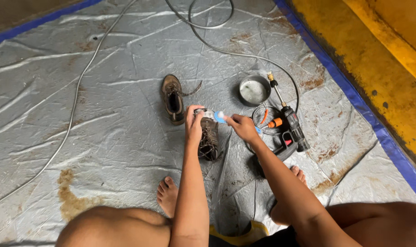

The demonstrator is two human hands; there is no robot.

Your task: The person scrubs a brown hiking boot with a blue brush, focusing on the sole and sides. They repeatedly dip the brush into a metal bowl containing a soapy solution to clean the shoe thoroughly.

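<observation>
Left hand: fingers closed around the heel end of a brown shoe, holding it steady.
Right hand: fingers pinched shut on a blue brush, its head touching the shoe's top.
Held shoe: on the grey tarp, between the person's bare feet.
Second shoe: just beside it, further from the person.
Metal bowl: near the right hand.
Spray gun: black, with hose, right of the bowl.

Left hand grips a brown shoe; right hand holds a blue brush.
</observation>
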